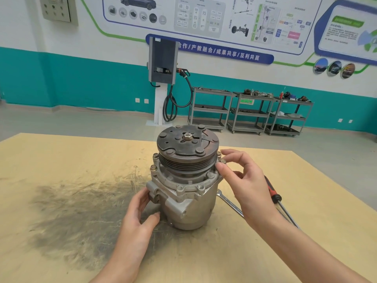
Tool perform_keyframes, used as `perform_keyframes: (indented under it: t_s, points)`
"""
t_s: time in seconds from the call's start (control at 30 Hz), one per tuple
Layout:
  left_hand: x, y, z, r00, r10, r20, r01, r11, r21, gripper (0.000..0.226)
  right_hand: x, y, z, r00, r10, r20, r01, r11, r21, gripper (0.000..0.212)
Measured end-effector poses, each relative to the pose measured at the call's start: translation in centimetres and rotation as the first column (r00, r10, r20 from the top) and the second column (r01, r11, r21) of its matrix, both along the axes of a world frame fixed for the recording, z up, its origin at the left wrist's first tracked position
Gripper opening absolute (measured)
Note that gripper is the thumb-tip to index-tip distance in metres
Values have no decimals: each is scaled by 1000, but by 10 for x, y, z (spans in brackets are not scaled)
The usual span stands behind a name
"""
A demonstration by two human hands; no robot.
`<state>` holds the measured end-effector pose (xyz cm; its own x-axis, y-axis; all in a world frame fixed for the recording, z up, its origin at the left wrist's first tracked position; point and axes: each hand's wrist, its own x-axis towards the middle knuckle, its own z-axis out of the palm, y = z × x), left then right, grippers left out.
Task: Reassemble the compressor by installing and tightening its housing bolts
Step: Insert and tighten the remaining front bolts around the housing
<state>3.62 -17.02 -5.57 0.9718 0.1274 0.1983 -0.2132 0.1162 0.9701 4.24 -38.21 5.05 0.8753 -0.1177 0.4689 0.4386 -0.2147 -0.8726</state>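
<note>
the compressor (pixel 183 180) stands upright, pulley up, in the middle of the worktop (pixel 61 160). the left hand (pixel 136 217) steadies its body low on the near-left side, fingers relaxed and flat against the casing. the right hand (pixel 242 180) pinches a housing bolt (pixel 222 161) at the flange's right edge. best to spin it by fingertip, keeping it straight so the thread catches cleanly, before reaching for the wrench (pixel 230 203) lying just behind.
</note>
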Motion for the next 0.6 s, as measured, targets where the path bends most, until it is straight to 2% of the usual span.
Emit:
perform_keyframes:
  t_s: [0.03, 0.17, 0.23, 0.37, 0.47, 0.6]
  points:
    - [0, 0, 0, 1000, -1, -2, 1, 1000, 2, 64, -1, 0, 0, 1000, 15, -3, -15, 1000, -9, 10]
    - [0, 0, 0, 1000, 1, -8, -1, 1000, 10, 64, -4, -2, 0, 1000, 23, -1, -23, 999, -25, 11]
    - [0, 0, 0, 1000, 0, -13, 0, 1000, 15, 65, -3, -3, 0, 1000, 8, -16, -8, 1000, -17, 5]
    - [-1, 0, 1, 1000, 1, -16, -1, 1000, 20, 64, -1, 2, 1, 1000, -14, -22, 15, 999, 49, 28]
    - [-1, 0, 2, 1000, 2, -16, -2, 1000, 22, 63, -1, 4, -1, 1000, 19, -4, -19, 999, 51, 11]
    - [-1, 0, 2, 1000, 4, -14, -4, 1000, 27, 63, -5, 3, -1, 999, 46, 26, -48, 996, 71, 12]
